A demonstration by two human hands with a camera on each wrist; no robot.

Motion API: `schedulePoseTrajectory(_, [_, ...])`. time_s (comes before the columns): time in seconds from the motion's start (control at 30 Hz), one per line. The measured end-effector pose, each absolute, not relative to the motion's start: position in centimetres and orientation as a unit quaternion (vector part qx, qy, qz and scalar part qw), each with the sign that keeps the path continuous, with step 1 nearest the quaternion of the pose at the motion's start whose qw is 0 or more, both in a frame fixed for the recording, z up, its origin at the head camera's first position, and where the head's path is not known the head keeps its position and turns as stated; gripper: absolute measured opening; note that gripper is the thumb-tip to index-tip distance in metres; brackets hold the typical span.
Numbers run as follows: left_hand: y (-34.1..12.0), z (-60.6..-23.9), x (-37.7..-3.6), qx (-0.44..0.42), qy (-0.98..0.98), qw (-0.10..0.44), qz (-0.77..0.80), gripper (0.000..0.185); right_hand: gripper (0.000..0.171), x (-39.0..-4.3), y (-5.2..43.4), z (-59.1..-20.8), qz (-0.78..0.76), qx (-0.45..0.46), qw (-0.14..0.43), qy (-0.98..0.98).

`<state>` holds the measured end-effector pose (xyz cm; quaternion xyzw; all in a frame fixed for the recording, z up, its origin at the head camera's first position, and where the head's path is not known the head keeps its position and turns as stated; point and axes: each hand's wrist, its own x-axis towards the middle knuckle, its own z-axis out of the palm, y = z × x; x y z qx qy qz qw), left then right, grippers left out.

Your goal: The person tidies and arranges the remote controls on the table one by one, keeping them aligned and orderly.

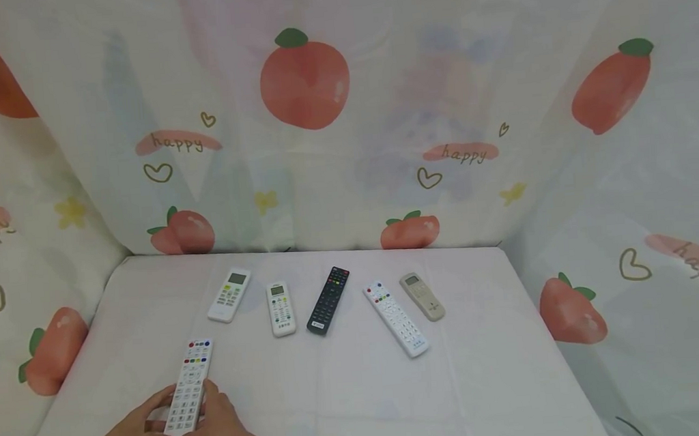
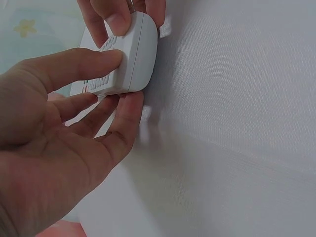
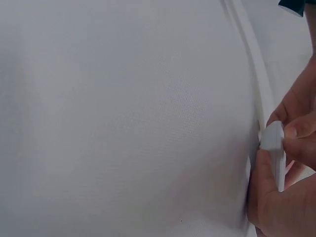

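A long white remote control (image 1: 189, 391) with colored buttons near its top lies between my two hands at the front left of the table. My left hand (image 1: 133, 426) grips its left edge near the lower end, thumb on the button face. From the other side my right hand (image 1: 220, 420) holds the lower right edge, thumb by the bottom corner. In the left wrist view the rounded end of the white remote (image 2: 143, 54) faces the camera, close to the white cloth. The right wrist view shows its pale side (image 3: 275, 148) between the fingers of both hands.
Behind the hands lie a white air-conditioner remote (image 1: 229, 296), a smaller white remote (image 1: 281, 311), a black remote (image 1: 328, 300), another long white remote (image 1: 396, 318) and a beige remote (image 1: 422, 296). A fruit-patterned curtain (image 1: 322, 179) borders the white-covered table (image 1: 352, 409).
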<state>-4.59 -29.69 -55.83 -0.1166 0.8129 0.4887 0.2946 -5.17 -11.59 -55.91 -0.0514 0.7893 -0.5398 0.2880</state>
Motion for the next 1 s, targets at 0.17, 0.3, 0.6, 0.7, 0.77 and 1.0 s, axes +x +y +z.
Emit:
schedulePoseTrajectory(0.17, [-29.9, -55.9, -4.7, -0.114, 0.817, 0.291, 0.484, 0.090, 0.086, -5.4, -11.7, -56.3, -0.528, -0.067, 0.287, 0.797])
schedulePoseTrajectory(0.3, [-30.0, -56.1, -4.7, -0.123, 0.819, 0.290, 0.479, 0.090, 0.087, -5.6, -11.8, -56.4, -0.518, -0.075, 0.291, 0.801])
schedulePoseTrajectory(0.6, [-30.4, -56.2, -4.5, -0.129, 0.823, 0.288, 0.472, 0.092, 0.087, -5.4, -12.2, -56.2, -0.510, -0.069, 0.287, 0.808])
schedulePoseTrajectory(0.7, [-30.6, -56.3, -4.4, -0.125, 0.823, 0.290, 0.472, 0.091, 0.086, -5.4, -12.2, -56.2, -0.508, -0.069, 0.291, 0.807])
schedulePoseTrajectory(0.77, [-30.7, -56.4, -4.3, -0.127, 0.823, 0.293, 0.470, 0.092, 0.086, -5.3, -12.1, -56.2, -0.511, -0.070, 0.295, 0.804])
schedulePoseTrajectory(1.0, [-31.0, -56.7, -4.4, -0.134, 0.824, 0.292, 0.466, 0.093, 0.083, -5.2, -12.0, -55.9, -0.512, -0.080, 0.300, 0.801])
